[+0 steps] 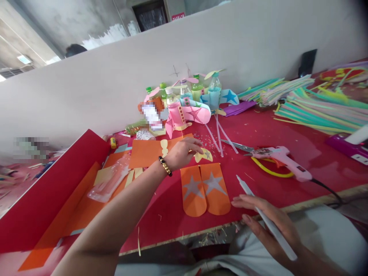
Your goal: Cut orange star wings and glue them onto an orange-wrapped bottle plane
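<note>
My left hand (184,151) reaches over an orange paper sheet (146,151), its fingers stretched and slightly bent. Its fingertips are beside a pale yellow paper cutout (206,155) with a grey star; whether they touch it I cannot tell. My right hand (270,222) holds a slim white pen-like tool (271,226) with a pointed tip, lying across the fingers near the table edge. Two round-ended orange paper pieces (194,207) with grey stars lie side by side between my hands. Another pale yellow cutout (164,147) lies on the orange sheet.
Decorated plastic-bottle planes (175,111) stand at the back. Scissors (240,146) and a pink glue gun (290,161) with a cord lie right, before bundled coloured strips (322,107). A clear plastic bottle piece (107,182) and a red board (57,184) are left.
</note>
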The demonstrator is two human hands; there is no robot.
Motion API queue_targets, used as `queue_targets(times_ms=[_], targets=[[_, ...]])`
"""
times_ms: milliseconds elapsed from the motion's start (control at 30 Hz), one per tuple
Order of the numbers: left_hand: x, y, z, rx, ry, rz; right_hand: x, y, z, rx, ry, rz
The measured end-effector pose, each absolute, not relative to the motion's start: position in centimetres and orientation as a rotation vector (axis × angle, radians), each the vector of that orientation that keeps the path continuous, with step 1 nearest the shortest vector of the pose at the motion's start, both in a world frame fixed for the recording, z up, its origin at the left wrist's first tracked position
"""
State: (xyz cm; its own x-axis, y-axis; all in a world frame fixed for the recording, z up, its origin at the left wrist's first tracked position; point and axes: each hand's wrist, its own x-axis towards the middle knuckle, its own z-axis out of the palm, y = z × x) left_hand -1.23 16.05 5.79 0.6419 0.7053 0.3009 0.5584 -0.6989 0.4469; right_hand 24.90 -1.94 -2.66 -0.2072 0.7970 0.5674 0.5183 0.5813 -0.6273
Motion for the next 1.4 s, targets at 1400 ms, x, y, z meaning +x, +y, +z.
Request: queue_targets(times_ms=[1400], targets=[[-10.4,9.6,3.9,1.990,1.716,0.734,25.3,-2.2,-2.8,-1.001,-1.833,0.611]])
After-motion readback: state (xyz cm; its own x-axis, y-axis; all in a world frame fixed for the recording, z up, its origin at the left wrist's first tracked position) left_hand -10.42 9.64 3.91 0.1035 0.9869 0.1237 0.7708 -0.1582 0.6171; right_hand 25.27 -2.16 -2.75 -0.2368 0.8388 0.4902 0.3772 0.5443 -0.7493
